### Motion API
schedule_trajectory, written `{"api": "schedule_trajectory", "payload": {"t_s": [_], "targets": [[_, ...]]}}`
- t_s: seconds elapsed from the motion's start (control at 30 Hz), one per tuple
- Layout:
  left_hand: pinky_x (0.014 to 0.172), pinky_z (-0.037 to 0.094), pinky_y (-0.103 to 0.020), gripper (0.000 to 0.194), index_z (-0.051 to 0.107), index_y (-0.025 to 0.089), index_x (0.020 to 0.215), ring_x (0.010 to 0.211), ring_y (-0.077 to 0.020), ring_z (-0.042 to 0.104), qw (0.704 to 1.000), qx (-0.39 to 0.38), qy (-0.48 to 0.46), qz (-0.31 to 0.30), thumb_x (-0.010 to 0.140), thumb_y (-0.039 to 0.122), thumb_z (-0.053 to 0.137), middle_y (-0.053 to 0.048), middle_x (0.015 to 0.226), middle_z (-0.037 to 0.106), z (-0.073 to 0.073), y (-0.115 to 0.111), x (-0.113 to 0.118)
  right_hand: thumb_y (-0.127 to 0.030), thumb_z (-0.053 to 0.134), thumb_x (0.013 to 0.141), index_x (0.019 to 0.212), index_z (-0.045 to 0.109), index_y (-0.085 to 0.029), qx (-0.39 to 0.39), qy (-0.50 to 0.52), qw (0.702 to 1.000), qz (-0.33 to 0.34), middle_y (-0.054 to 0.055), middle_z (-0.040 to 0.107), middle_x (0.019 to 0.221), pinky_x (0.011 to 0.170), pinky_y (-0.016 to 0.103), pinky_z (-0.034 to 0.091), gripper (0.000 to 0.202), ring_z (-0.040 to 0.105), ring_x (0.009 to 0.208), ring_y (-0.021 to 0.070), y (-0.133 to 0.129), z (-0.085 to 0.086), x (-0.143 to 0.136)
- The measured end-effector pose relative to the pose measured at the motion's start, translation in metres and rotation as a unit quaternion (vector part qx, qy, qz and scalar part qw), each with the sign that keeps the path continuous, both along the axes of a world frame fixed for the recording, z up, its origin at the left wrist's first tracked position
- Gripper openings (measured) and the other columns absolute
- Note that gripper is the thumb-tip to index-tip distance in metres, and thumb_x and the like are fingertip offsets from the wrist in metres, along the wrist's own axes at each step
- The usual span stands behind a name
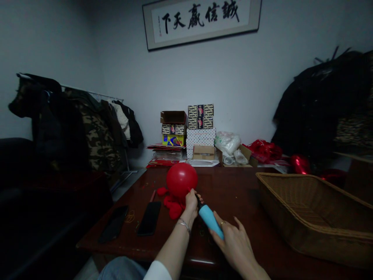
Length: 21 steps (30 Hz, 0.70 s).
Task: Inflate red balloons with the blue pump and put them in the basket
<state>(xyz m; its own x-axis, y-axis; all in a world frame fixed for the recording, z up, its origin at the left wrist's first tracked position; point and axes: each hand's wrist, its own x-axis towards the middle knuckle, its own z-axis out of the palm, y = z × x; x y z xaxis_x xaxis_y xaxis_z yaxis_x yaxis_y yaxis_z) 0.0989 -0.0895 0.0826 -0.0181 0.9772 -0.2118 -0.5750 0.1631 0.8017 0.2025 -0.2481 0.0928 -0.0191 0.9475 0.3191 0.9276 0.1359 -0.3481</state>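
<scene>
Inflating a red balloon point(182, 179)

Held over the bench point(233, 194), the balloon is round and looks well filled, though it is not yet off the blue pump point(211, 221), and whether it is full I cannot tell. The left hand point(191, 200) is closed around its neck at the nozzle; the right hand point(234, 238) holds the pump's near end, some fingers lifted. Limp balloons point(175, 210) lie just below, uninflated.

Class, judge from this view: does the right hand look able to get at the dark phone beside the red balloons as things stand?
Probably not directly: the right hand is on the blue pump, and the left forearm lies between that hand and the dark phone.
</scene>
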Motion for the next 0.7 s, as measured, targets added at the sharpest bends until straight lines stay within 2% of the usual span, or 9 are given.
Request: {"api": "schedule_trajectory", "payload": {"t_s": [0.3,0.7], "targets": [[0.039,0.034,-0.020,0.015,0.039,0.020,0.071,0.035,-0.0088,0.040,1.000,-0.007,-0.017,-0.004,0.085,0.023,0.040,0.004,0.046,0.043,-0.002,-0.004,0.004,-0.034,0.044,0.087,0.131,0.048,-0.023,-0.012,0.031,0.999,-0.007,0.006,0.069,0.106,0.106,0.045,0.017,0.046,0.063,0.095,0.0206,-0.002,-0.011,0.006],[0.041,0.039,-0.023,0.016,0.042,0.018,0.066,0.039,-0.0113,0.047,0.999,0.009,-0.050,0.018,0.082,0.020,0.043,0.002,0.047,0.046,-0.009,0.007,0.009,-0.033,0.046,0.086,0.131,0.047,-0.025,0.010,0.038,0.999,-0.007,0.006,0.064,0.116,0.107,0.049,0.017,0.046,0.063,0.099,0.0211,-0.007,-0.017,0.009]]}}
